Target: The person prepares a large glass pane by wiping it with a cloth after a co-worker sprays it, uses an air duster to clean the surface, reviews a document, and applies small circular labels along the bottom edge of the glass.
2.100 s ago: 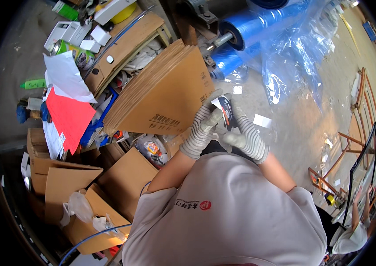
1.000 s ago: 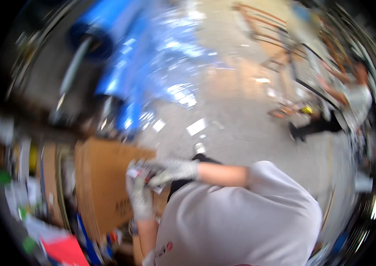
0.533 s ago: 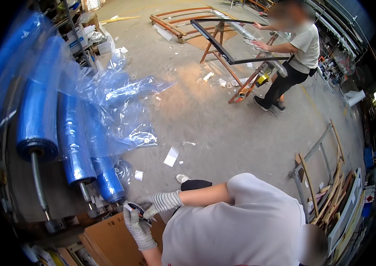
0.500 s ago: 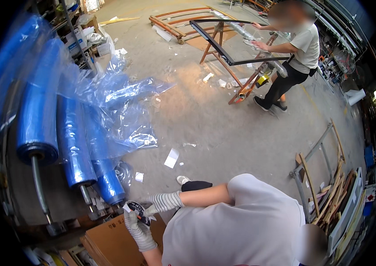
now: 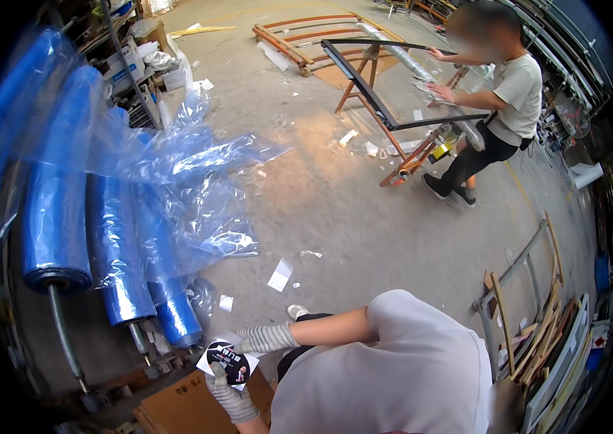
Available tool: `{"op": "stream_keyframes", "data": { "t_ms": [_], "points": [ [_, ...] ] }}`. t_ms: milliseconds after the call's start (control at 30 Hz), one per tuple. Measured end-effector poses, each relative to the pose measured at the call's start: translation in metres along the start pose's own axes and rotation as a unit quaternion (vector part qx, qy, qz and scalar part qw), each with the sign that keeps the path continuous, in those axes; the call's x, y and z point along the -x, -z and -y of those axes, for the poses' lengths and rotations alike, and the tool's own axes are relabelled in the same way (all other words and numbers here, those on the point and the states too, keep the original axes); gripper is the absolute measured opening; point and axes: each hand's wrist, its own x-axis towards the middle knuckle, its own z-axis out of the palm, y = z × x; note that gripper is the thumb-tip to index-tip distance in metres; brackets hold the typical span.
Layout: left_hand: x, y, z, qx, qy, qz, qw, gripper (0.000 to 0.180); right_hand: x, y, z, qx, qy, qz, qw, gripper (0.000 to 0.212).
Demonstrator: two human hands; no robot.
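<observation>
Both my hands wear grey-and-white striped gloves and are close together at the lower left. Between them is a printed label point(image 5: 233, 363), a dark rounded print with a white border and pointed corners. My left hand point(image 5: 227, 388) is closed on its lower edge, thumb on the printed face. My right hand point(image 5: 263, 338) comes in from the right, its fingers closed at the label's upper edge; the fingertips are partly hidden. Under the hands lies brown cardboard point(image 5: 183, 400).
Rolls of blue plastic film point(image 5: 58, 217) on metal rods stand at the left, loose film point(image 5: 205, 210) trailing from them. At the far right a co-worker point(image 5: 516, 98) handles a black frame point(image 5: 371, 98) on a stand. Wood strips point(image 5: 545, 333) lean at the right. Paper scraps point(image 5: 280, 275) litter the floor.
The label has turned flatter, so more of its dark printed face and white corners show. My hands stay close around it. The whole view has shifted slightly.
</observation>
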Motion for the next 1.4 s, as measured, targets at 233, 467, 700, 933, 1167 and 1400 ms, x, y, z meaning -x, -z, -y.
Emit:
{"op": "stream_keyframes", "data": {
  "t_ms": [233, 467, 700, 933, 1167, 1400],
  "points": [
    [0.006, 0.022, -0.026, 0.019, -0.062, -0.045, 0.997, 0.041, -0.034, -0.017, -0.021, -0.05, 0.025, 0.055, 0.997, 0.042],
    [0.037, 0.08, -0.071, 0.05, -0.057, -0.126, 0.989, 0.031, -0.053, -0.081, -0.005, -0.03, -0.028, -0.116, 0.992, 0.038],
    [0.094, 0.219, -0.051, 0.097, -0.188, -0.258, 0.943, 0.029, -0.104, -0.192, -0.045, 0.102, -0.113, 0.01, 0.988, 0.032],
    [0.175, 0.29, -0.038, 0.247, -0.159, -0.349, 0.89, 0.026, -0.155, -0.29, -0.093, 0.155, -0.184, 0.147, 0.959, 0.037],
    [0.22, 0.326, 0.016, 0.251, -0.199, -0.483, 0.815, 0.026, -0.209, -0.369, -0.122, 0.24, -0.227, 0.231, 0.915, 0.03],
    [0.243, 0.298, 0.022, 0.276, -0.217, -0.588, 0.729, 0.021, -0.281, -0.469, -0.171, 0.291, -0.16, 0.338, 0.881, 0.019]
  ]
}}
